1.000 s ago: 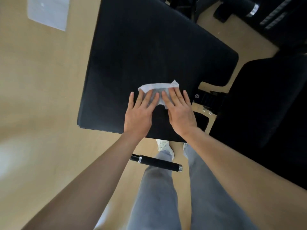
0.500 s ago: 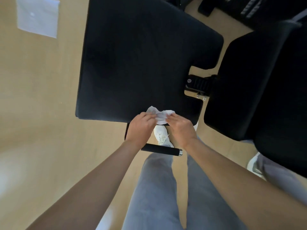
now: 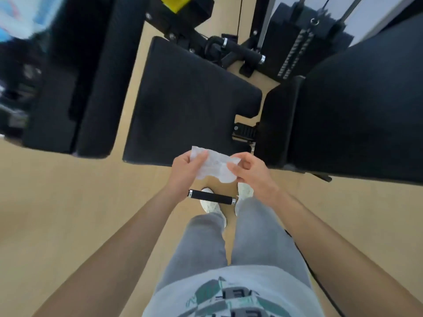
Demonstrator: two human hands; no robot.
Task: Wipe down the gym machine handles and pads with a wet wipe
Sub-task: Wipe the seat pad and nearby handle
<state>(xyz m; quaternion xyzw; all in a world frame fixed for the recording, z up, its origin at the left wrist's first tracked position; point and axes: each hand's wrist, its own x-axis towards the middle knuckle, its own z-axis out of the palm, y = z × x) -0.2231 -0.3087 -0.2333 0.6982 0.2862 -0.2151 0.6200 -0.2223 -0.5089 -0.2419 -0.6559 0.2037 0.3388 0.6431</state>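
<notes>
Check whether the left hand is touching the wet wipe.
Touching. The head view shows the left hand pinching the wet wipe at its left edge.

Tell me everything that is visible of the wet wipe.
The wet wipe is a thin white sheet, slightly see-through and wrinkled, with a wavy lower edge. It is held spread out in the air between both hands, at the near edge of the black seat pad, apparently not lying on it. The left hand grips its left side; the right hand pinches its right end.
</notes>
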